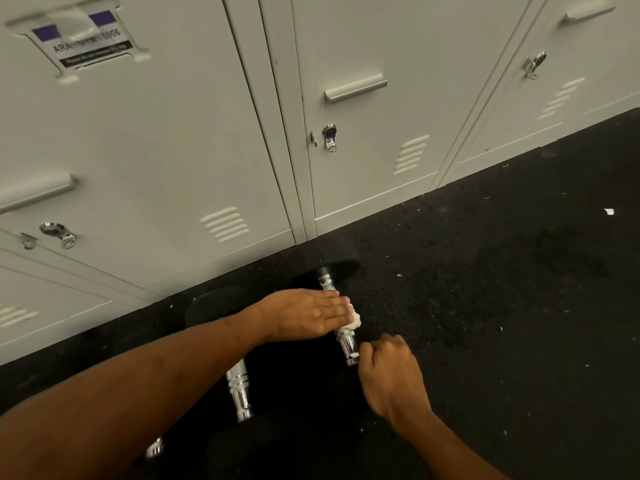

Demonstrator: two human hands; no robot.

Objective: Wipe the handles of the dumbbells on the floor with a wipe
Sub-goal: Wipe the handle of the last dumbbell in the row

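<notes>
1. Pale grey metal lockers (156, 150) fill the left and top of the view. One carries a blurred label (81, 39), and the doors show pull bars, locks and vent slots.
2. At lower left a chrome stub (154, 446) shows below the person's left forearm. Too little is visible to tell what it belongs to.
3. The nearer dumbbell (239, 389) lies on the floor with its chrome handle partly hidden under that forearm and one black end pointing towards the lockers.
4. The left hand (308, 317) reaches across it, fingers straight and held together. It presses a white wipe (356, 320) onto the middle of the next handle.
5. The right dumbbell (346, 344) lies just beside the first, its far black end close to the locker base. The bunched wipe sits on its chrome handle, showing at the left hand's fingertips.
6. The right hand (391, 379) rests at the near end of that handle with its fingers curled. Whether they pinch the chrome or merely touch it cannot be told.
7. The black speckled rubber floor (485, 306) stretches right, with a white scrap (609, 212) near the far edge.
</notes>
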